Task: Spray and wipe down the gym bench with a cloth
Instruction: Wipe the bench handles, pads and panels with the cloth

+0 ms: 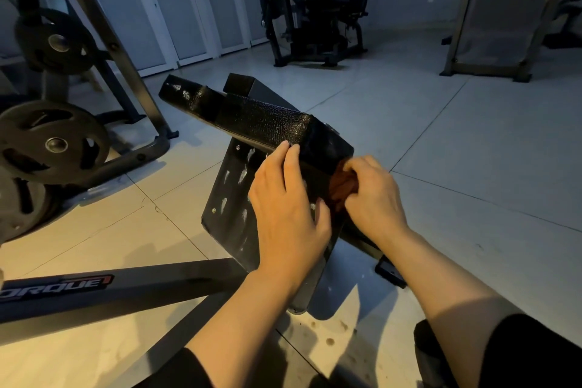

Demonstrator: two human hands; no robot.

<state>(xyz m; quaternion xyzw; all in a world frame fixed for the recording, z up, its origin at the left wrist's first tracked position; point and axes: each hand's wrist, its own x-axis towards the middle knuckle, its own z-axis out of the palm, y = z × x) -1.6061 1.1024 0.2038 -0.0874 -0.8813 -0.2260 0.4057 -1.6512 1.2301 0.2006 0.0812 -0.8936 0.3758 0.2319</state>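
Bench pad of black textured vinyl [264,123] lies tipped before you, your left hand [285,208] flat steadying its underside, right hand [373,195] clutching the rust-brown cloth [341,187] against its end; foam streaks remain unwiped beside your left hand.

place: gym — weight plates [52,142] on rack | seated machine [318,9] behind | tiled floor [456,142]
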